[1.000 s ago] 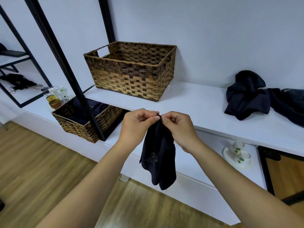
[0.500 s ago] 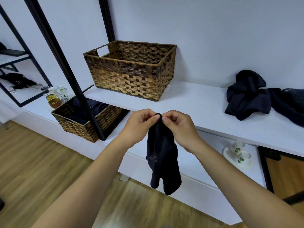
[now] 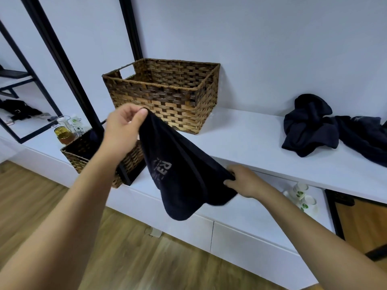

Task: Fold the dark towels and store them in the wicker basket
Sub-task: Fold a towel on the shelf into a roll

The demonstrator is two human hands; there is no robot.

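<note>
Below wicker basket (image 3: 167,95): dark towel (image 3: 180,176) stretched between hands, left hand (image 3: 123,130) and right hand (image 3: 244,181) pinching corners.

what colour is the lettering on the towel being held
Pale grey lettering on the dark navy towel, seen in the head view.

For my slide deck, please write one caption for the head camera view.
Left hand and right hand stretch a dark towel before the wicker basket on a white shelf.

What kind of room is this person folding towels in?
Probably a staged home-style storage corner: white built-in shelves along a plain wall, wicker baskets for storage, wood flooring, and paper cups on the lower shelf. It could equally be an office or studio.
</note>
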